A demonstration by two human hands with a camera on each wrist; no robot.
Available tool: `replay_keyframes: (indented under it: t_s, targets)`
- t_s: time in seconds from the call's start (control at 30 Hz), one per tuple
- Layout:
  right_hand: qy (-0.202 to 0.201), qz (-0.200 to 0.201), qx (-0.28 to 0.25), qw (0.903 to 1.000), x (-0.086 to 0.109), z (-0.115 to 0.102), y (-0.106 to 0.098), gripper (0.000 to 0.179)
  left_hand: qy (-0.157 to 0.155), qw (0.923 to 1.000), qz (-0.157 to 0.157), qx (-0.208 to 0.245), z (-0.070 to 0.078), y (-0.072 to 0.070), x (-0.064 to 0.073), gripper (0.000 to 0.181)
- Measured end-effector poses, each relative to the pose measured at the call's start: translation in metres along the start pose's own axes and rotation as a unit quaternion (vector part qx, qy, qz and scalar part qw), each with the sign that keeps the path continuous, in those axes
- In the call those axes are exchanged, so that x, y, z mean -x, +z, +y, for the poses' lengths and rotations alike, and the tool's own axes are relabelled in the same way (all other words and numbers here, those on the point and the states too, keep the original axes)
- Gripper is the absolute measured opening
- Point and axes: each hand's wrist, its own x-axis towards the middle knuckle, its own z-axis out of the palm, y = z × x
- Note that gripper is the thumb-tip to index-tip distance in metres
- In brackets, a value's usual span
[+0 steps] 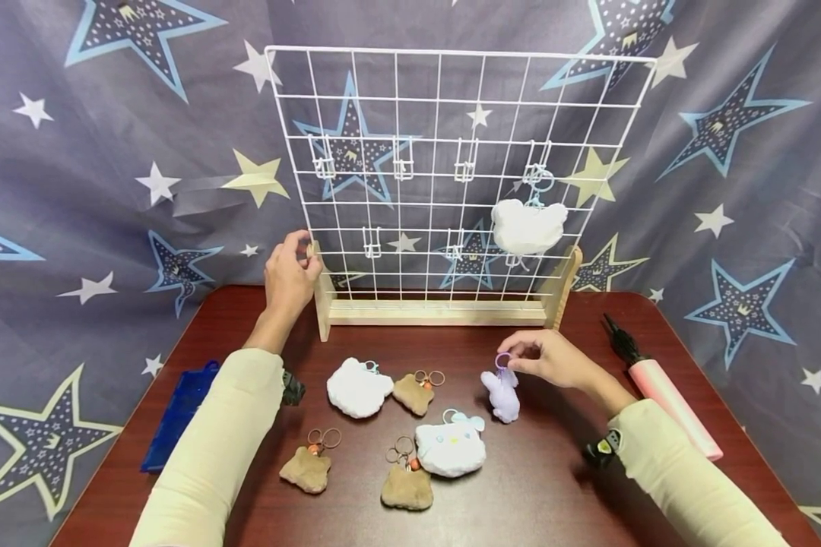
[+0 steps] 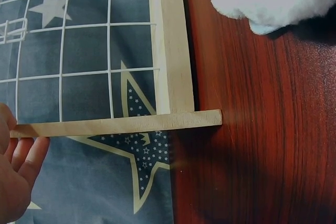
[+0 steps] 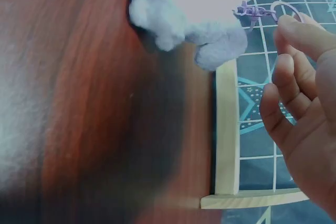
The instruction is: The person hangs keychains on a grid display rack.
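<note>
My right hand [image 1: 546, 358] pinches the ring of a purple plush keychain [image 1: 502, 395]. In the right wrist view the plush [image 3: 189, 14] hangs by a purple clasp from the ring [image 3: 286, 10], held between thumb and forefinger. At the rack's left side, my left hand [image 1: 290, 270] grips the upper end of the wooden upright [image 1: 321, 296]; the left wrist view shows fingers [image 2: 34, 161] under this wooden strip [image 2: 121, 125]. The white wire grid rack [image 1: 417, 140] stands in a wooden base. A white plush keychain [image 1: 530, 226] hangs from a right-hand hook [image 1: 536, 173].
On the table lie two white plush keychains [image 1: 359, 388] and three brown plush keychains [image 1: 407, 487] with metal rings. A blue tray [image 1: 178, 414] lies at the left edge, a pink umbrella [image 1: 673, 406] at the right. Several bare hooks [image 1: 403, 169] hang on the grid.
</note>
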Motion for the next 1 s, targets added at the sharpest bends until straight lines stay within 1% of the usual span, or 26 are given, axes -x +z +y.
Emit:
replay_keyframes:
  t_s: [0.1,0.23,0.3,0.47,0.67,0.9,1.0]
  targets:
    - [-0.012,0.014,0.001,0.9998,-0.002,-0.005,-0.004,0.022,0.002,1.0,0.002,0.0,0.0,0.001,0.0,0.046]
    - [-0.034,0.034,0.019,0.9987,-0.008,-0.015,-0.011,0.024,0.004,1.0,0.0,-0.001,0.0,0.002,0.0,0.046]
    - [-0.038,0.042,0.022,0.9982,-0.012,-0.02,-0.015,0.024,0.002,1.0,-0.002,-0.002,0.0,0.002,-0.001,0.046]
    - [-0.037,0.059,0.03,0.9971,-0.023,-0.034,-0.023,0.023,-0.009,1.0,-0.002,-0.001,0.001,0.002,-0.001,0.047]
    - [-0.044,0.077,0.027,0.9957,-0.037,-0.05,-0.033,0.023,-0.005,1.0,0.001,-0.002,-0.001,-0.001,0.0,0.047]
    - [-0.028,0.101,0.008,0.9945,-0.047,-0.065,-0.049,0.022,-0.006,1.0,0.001,-0.004,-0.002,-0.001,0.0,0.047]
    - [-0.031,0.102,0.009,0.9942,-0.049,-0.073,-0.056,0.023,-0.003,1.0,0.0,-0.005,-0.002,0.0,-0.001,0.046]
